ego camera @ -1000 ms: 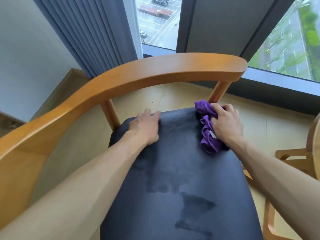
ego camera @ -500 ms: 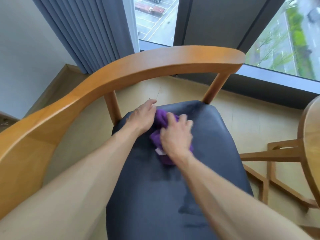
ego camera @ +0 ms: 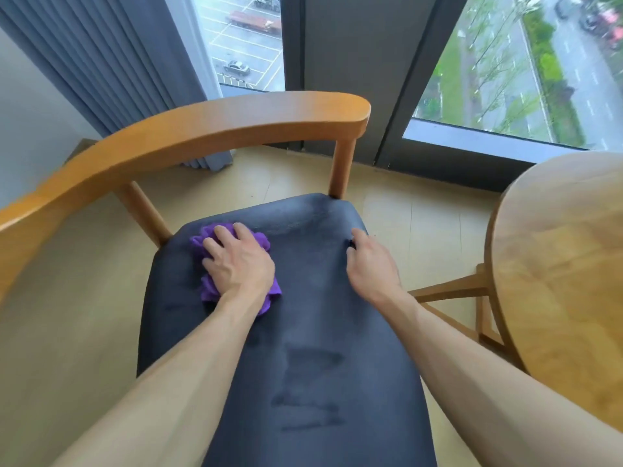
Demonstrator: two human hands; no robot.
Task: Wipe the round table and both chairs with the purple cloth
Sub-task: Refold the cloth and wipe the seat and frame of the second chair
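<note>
A wooden armchair with a curved backrest [ego camera: 202,129] and a dark padded seat [ego camera: 313,332] fills the middle of the head view. The crumpled purple cloth [ego camera: 206,291] lies on the seat's far left part, and my left hand [ego camera: 239,267] presses down on it, covering most of it. My right hand [ego camera: 371,267] rests on the seat's far right edge with its fingers curled over the rim. Damp streaks mark the seat's centre. The round wooden table [ego camera: 566,264] shows at the right edge.
The table's wooden leg frame [ego camera: 451,291] sits close to the chair's right side. A grey curtain [ego camera: 111,62] hangs at the back left. Floor-to-ceiling windows [ego camera: 505,79] run behind the chair, with pale floor in between.
The cloth passed from my right hand to my left hand in mid-seat. It now sits far left under my left hand, and my right hand has moved to the seat's right edge.
</note>
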